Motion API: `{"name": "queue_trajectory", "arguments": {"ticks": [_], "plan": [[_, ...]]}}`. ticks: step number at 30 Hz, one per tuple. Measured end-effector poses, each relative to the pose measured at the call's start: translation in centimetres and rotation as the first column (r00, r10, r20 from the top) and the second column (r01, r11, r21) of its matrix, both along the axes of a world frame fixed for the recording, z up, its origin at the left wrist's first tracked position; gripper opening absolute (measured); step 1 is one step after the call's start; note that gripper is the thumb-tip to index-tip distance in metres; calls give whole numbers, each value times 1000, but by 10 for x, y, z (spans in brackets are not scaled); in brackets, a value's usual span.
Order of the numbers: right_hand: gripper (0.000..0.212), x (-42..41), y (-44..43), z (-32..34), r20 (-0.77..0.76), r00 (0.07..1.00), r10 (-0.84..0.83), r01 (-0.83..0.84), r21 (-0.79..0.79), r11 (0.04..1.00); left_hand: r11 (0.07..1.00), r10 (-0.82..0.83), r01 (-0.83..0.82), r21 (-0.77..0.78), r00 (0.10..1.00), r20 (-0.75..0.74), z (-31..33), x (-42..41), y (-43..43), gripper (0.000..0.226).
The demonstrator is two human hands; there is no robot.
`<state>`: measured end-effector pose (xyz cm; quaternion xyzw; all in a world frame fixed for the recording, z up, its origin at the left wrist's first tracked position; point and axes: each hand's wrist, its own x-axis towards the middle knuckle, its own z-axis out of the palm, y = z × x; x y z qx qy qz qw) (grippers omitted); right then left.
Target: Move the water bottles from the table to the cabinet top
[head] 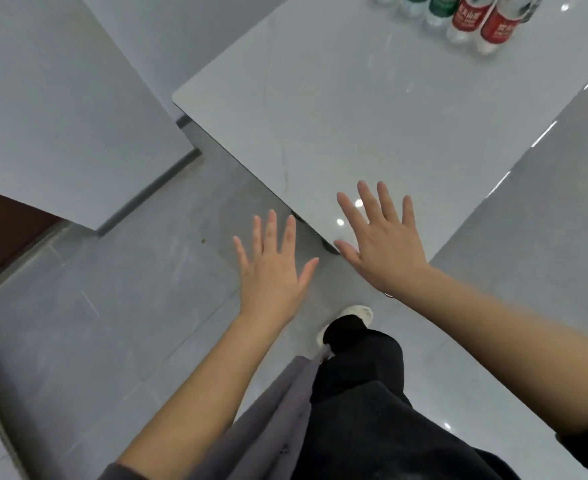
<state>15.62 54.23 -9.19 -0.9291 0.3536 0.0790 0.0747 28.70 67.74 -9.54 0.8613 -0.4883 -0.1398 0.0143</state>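
Water bottles [465,15] stand untouched at the worktop's [372,109] 1 o'clock corner.
Left hand [272,271] and right hand [382,244] hover spread flat, holding nothing; the fetching step is not begun, and next calls for a reach across.

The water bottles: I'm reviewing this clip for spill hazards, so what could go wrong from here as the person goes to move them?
1. The water bottles stand packed together at the table's far end; grabbing one may topple its neighbours.
2. Both the left hand and the right hand are open, empty and far from the bottles, so a long stretch could mean a weak grip.
3. The glossy floor might be slippery underfoot while carrying.
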Motion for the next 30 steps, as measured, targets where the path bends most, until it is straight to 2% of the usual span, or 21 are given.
{"name": "queue_trajectory", "arguments": {"ticks": [11,21,30], "plan": [[71,-95,-111,-8,-53,999,6,-6,2,1000,998,-23,23,51,1000,-3,-12,-95,-113,74],[71,-133,-254,4,-58,992,112,-110,40,993,997,67,-67,25,998,-14,6,-153,-248,72],[71,-153,-352,-1,-69,962,263,-258,71,963,962,274,-274,19,961,-24,11,-199,-327,72]]}}
